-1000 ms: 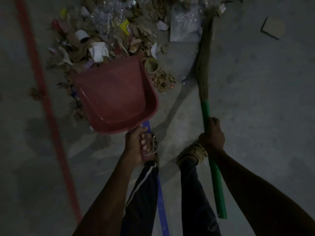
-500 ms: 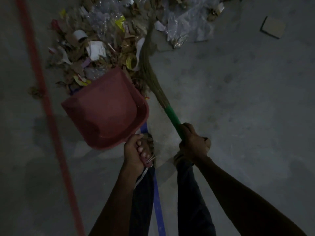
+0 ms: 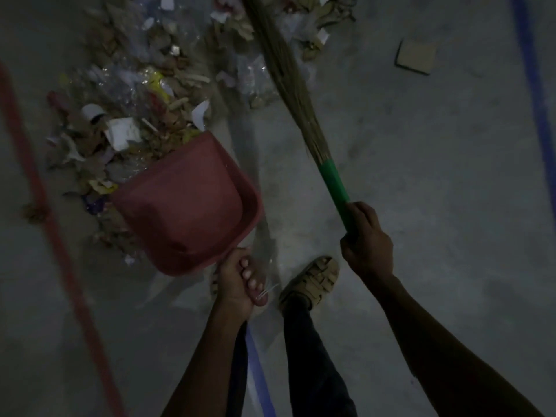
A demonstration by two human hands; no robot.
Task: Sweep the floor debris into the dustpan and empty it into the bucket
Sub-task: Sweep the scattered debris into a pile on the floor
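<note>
Left hand (image 3: 233,279) clenches red plastic dustpan (image 3: 186,206), its mouth against mixed paper-and-plastic debris pile (image 3: 135,115) on grey concrete floor (image 3: 421,176). Right hand (image 3: 367,240) grasps green-handled grass broom (image 3: 301,106), bristles right of the dustpan, over the pile.

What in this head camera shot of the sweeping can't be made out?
- Bucket: nowhere in the head view.
- Broom tip: cut off by the top edge.
- Dustpan handle: hidden inside the left hand.
- Debris pile: dim and motion-blurred, so single pieces are unclear.
- Left foot: mostly hidden behind the left hand.
</note>
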